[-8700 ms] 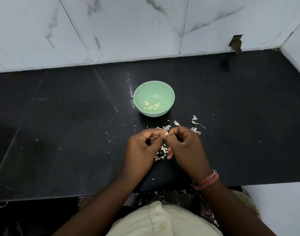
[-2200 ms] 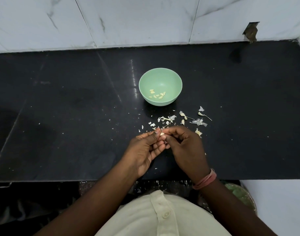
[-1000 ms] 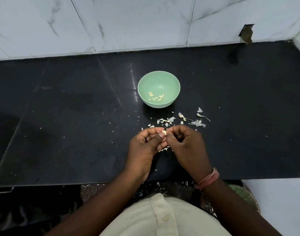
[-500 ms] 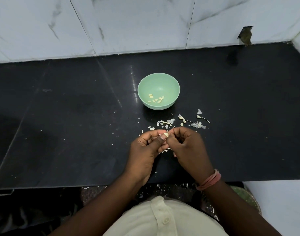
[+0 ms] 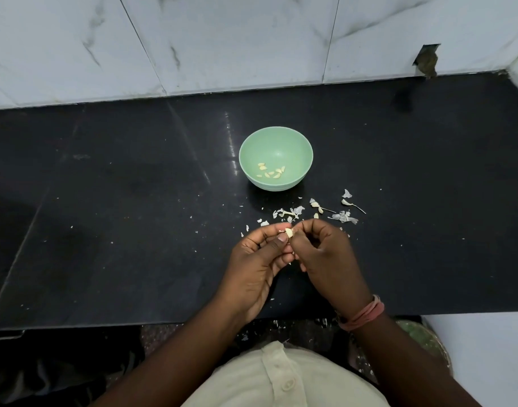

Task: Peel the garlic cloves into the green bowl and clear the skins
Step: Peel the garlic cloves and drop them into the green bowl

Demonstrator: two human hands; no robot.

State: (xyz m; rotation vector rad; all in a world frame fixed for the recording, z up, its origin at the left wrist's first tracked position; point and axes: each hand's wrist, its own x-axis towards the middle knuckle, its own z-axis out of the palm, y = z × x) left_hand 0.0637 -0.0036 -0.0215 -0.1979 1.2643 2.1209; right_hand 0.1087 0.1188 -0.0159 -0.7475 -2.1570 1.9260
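Observation:
A small pale garlic clove (image 5: 288, 232) is pinched between the fingertips of my left hand (image 5: 259, 261) and my right hand (image 5: 328, 257), just above the black counter (image 5: 119, 230). The green bowl (image 5: 276, 142) stands beyond my hands and holds several peeled cloves (image 5: 271, 172). White garlic skins (image 5: 344, 216) lie scattered on the counter between the bowl and my hands, mostly to the right. More skin bits show under my hands.
A white marble-tiled wall (image 5: 222, 45) runs along the back of the counter, with a dark notch (image 5: 426, 60) at its right end. The counter's front edge is near my body. A white surface (image 5: 487, 362) sits at the lower right.
My hands have stayed together on the clove, working it with small finger movements. The bowl and the skins on the counter have not moved.

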